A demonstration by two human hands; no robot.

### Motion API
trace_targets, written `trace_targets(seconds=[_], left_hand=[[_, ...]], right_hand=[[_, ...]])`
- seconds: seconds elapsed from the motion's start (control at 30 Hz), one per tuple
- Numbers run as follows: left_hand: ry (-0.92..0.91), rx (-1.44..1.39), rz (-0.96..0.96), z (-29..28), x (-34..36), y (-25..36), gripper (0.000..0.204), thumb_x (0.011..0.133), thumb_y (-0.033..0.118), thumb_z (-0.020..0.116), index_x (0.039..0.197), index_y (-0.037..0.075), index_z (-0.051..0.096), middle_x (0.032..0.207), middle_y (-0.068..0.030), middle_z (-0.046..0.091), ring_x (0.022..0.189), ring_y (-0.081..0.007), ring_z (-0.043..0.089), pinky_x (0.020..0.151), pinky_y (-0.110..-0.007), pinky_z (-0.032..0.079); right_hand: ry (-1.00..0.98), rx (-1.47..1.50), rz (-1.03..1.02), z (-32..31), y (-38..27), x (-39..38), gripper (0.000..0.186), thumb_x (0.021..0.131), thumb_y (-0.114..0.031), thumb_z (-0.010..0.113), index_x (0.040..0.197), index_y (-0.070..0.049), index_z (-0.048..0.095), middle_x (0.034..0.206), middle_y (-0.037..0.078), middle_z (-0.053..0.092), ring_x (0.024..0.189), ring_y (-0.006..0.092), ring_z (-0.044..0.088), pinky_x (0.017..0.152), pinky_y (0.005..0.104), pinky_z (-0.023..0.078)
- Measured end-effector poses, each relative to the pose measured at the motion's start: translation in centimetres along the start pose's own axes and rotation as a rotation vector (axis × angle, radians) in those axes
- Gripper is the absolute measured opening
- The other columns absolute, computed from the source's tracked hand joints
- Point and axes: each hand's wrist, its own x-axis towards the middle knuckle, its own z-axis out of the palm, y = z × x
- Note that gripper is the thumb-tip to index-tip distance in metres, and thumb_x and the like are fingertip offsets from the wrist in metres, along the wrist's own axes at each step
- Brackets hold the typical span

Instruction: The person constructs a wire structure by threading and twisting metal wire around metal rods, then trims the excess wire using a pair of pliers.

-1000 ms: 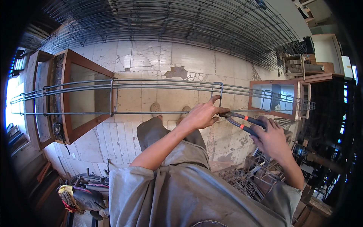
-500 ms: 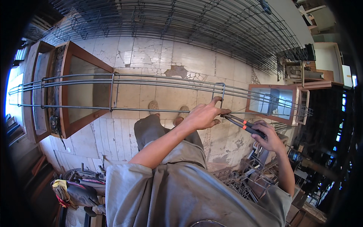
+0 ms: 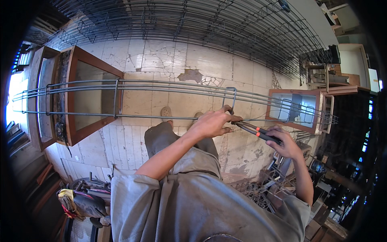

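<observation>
A long cage of thin steel bars (image 3: 161, 117) stretches across in front of me, with square stirrups around the bars. My left hand (image 3: 211, 123) grips the near bar by a stirrup (image 3: 234, 101), thumb and fingers closed around that corner. In my right hand (image 3: 285, 142) is a pair of pincers (image 3: 258, 132) with black and orange handles. Their jaws point left and meet the near bar beside my left fingertips. My left fingers partly hide the jaws, so I cannot tell what they bite. A thin wire (image 3: 258, 117) runs near the jaws.
Wooden frames with glass panes, one at the left (image 3: 94, 88) and one at the right (image 3: 294, 107), lie under the cage's ends. Many more steel cages (image 3: 189, 20) are stacked along the far side. A motorcycle (image 3: 86, 201) stands near left; metal racks (image 3: 262, 185) near right.
The stirrup by my left hand has shifted slightly left, and that hand with it. The pincers have moved slightly left and stay at the same joint.
</observation>
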Motion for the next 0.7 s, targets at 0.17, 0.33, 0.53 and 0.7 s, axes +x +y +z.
trace_targets(seconds=[0.17,0.33,0.53,0.7], left_hand=[[0.040,0.112,0.015,-0.3,-0.3,0.6,0.062,0.084,0.027,0.071,0.142,0.026,0.049,0.140,-0.0143,0.047,0.117,-0.0344,0.057,0.099,-0.047,0.047],[0.365,0.244,0.227,4.4,-2.1,2.7,0.071,0.083,0.027,0.069,0.146,0.010,0.039,0.141,-0.0167,0.043,0.129,-0.0385,0.044,0.106,-0.053,0.038],[0.477,0.261,0.544,9.8,1.4,5.6,0.055,0.080,0.022,0.061,0.131,0.008,0.048,0.127,-0.0143,0.051,0.122,-0.0318,0.048,0.101,-0.050,0.038],[0.521,0.143,0.593,9.6,2.7,5.1,0.034,0.080,0.017,0.058,0.112,0.007,0.053,0.100,-0.0119,0.057,0.099,-0.0313,0.057,0.093,-0.047,0.040]], right_hand=[[0.035,0.062,0.110,0.6,-3.0,-0.8,0.030,0.090,-0.021,0.069,0.108,0.003,0.061,0.102,0.016,0.062,0.092,0.0306,0.062,0.081,0.0393,0.049],[-0.074,0.486,0.498,0.9,-4.6,-2.1,0.028,0.100,-0.027,0.057,0.115,-0.004,0.059,0.091,0.010,0.062,0.073,0.0158,0.061,0.064,0.0310,0.050],[-0.032,1.197,0.909,2.2,-7.5,-2.2,0.040,0.105,-0.037,0.045,0.135,-0.010,0.046,0.105,0.014,0.065,0.073,0.0209,0.064,0.062,0.0347,0.055],[-0.108,0.729,0.768,1.5,-9.1,-1.6,0.051,0.100,-0.042,0.052,0.137,-0.007,0.045,0.104,0.017,0.064,0.076,0.0286,0.065,0.068,0.0415,0.055]])
